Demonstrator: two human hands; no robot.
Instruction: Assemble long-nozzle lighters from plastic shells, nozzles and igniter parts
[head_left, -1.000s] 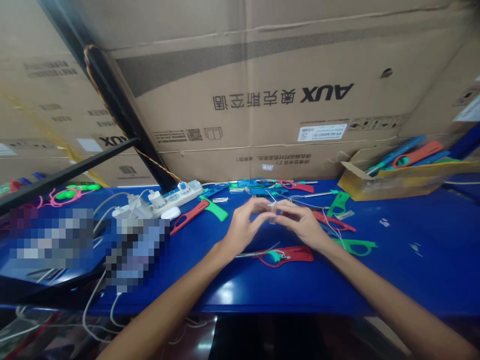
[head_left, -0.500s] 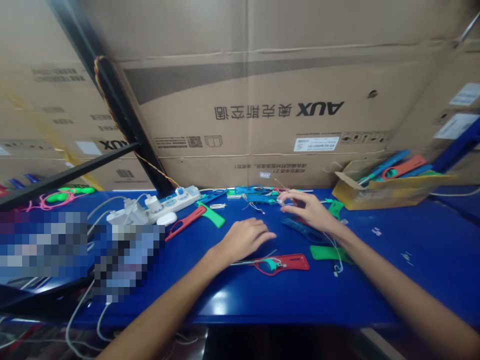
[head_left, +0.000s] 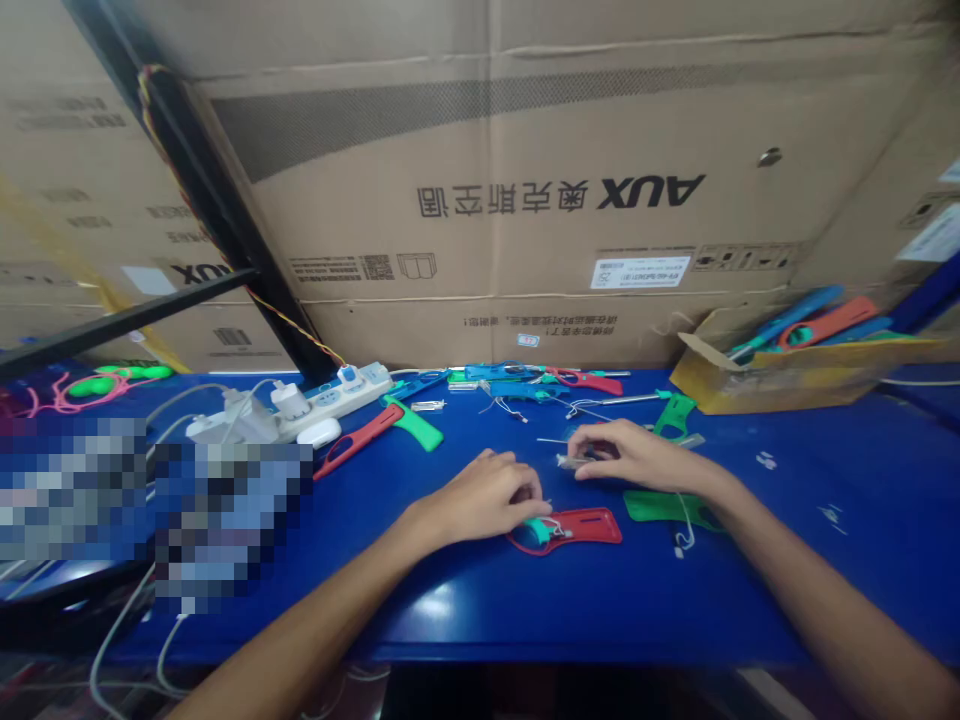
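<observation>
On the blue table lies a red handle shell (head_left: 592, 526) with a teal piece and thin wires at its looped end. My left hand (head_left: 480, 497) is at that looped end, fingers curled, with the fingertips partly hidden. My right hand (head_left: 626, 455) is pinched on a small pale part (head_left: 571, 461), just above and to the right of my left hand. Below my right wrist is a green handle shell (head_left: 664, 507), with a white wire beside it. Another green shell with a metal rod (head_left: 673, 415) lies behind my right hand.
An open cardboard box (head_left: 817, 380) of handles stands at the right rear. Blue and red pieces (head_left: 517, 378) line the back edge. At left are a power strip (head_left: 337, 403), cables and a black post (head_left: 217, 200).
My right hand has come down and nearer, now with a small part in its fingers. My left hand has shifted down onto the red shell's looped end. The view has turned slightly.
</observation>
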